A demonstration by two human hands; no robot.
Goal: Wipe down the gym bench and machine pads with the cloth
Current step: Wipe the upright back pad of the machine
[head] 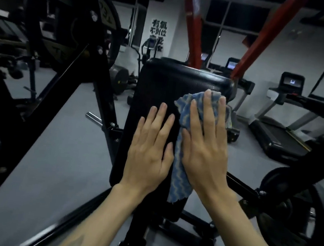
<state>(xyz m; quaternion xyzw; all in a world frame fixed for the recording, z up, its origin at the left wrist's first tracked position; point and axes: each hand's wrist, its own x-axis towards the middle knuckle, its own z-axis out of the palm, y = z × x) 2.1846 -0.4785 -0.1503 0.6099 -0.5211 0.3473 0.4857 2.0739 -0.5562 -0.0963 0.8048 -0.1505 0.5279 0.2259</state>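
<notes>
Left hand: flat on the black pad, fingers straight and spread, holding nothing.
Right hand: just beside the left, fingers straight, pressing the cloth against the pad.
Cloth: blue, wavy-striped, soft; bunched at the pad's upper right, hanging down its right edge.
Pad: long, smooth, glossy, rounded top.
Red bars: rise behind the pad.
Weight plate: round, right of the pad.
Treadmills: far right of the pad.
</notes>
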